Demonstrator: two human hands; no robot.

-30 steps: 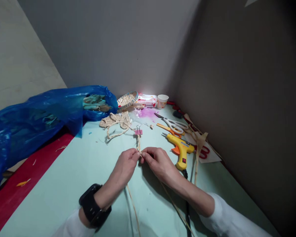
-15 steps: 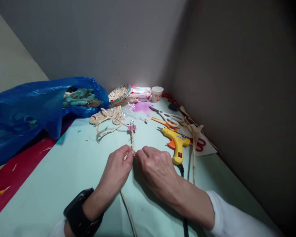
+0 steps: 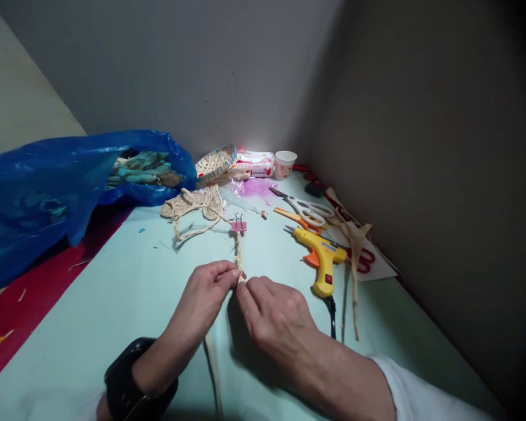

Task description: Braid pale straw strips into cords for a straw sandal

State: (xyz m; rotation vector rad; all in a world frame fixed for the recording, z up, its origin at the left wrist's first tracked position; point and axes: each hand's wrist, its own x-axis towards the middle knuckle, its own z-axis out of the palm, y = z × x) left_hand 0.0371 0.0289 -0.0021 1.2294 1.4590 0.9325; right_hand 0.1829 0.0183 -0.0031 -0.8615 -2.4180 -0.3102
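A thin straw-coloured braid (image 3: 239, 245) runs toward me from a pink binder clip (image 3: 239, 226) on the table. At its near end my left hand (image 3: 210, 286) pinches it between thumb and fingers. My right hand (image 3: 274, 310) is closed on strands of the same braid, just beside the left fingertips. One loose strand (image 3: 213, 374) trails down below my left hand to the table's near side. Beyond the clip, the braid joins a coiled bundle of finished braid (image 3: 193, 204). My right fingertips are partly hidden behind the knuckles.
To the right lie a yellow glue gun (image 3: 322, 257), white-handled scissors (image 3: 304, 207), orange scissors (image 3: 298, 219) and a dry strip (image 3: 357, 251). A blue plastic bag (image 3: 35, 193) fills the left. A woven basket (image 3: 217, 162), tissue pack (image 3: 256, 164) and paper cup (image 3: 284, 165) stand by the wall.
Both hands stay at the braid's near end; my right hand has drawn slightly down and toward me. The loose strand below has swung left. The view has shifted slightly.
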